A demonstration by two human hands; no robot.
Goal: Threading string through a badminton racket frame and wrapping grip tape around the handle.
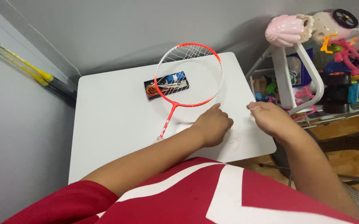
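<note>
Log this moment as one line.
left hand: on white table | right hand: pinching thin string | orange-and-white badminton racket: partly strung, lying over black tray

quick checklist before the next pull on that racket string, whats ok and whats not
1. Racket flat on the white table: ok.
2. Left hand near the frame's lower rim: ok.
3. Right hand pinching a thin string: ok, though the string is hard to see.
4. String taut between the hands: cannot tell.
5. Black tool tray under the racket head, away from the hands: ok.
6. Upper strings partly woven only: not ok.
</note>
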